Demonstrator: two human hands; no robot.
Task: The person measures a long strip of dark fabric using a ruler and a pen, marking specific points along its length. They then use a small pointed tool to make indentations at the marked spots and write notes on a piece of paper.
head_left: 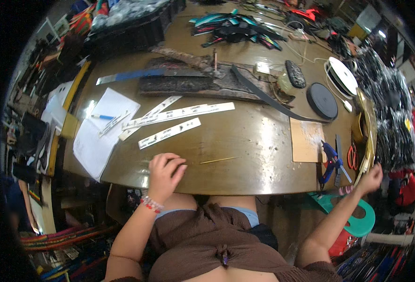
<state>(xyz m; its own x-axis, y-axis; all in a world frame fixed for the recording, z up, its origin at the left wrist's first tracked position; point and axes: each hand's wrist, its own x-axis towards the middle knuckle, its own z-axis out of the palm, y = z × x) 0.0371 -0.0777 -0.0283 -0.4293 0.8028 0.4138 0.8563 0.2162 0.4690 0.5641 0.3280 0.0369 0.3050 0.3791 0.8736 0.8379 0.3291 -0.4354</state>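
My left hand [165,173] rests at the table's near edge, fingers loosely bent and apart, with nothing visible in them. Just beyond it lie white marked strips [170,133], and a thin yellowish stick [218,160] is to its right. At the table's right edge, my right hand [371,179] is closed beside the lower end of a shiny gold band [370,127]. What its fingers hold is too small to make out. Left of that hand are a blue glue gun [330,162], a dark flat strip [338,157] and orange-handled scissors [352,156].
A worn wooden block [184,84] crosses the table's middle, with a metal ruler [137,75] over it. A black strap roll [322,101] trails its end leftward. Papers [99,136] lie left; a white spool [342,77] and plastic-wrapped stacks [390,122] stand right. A green stool [362,218] is below.
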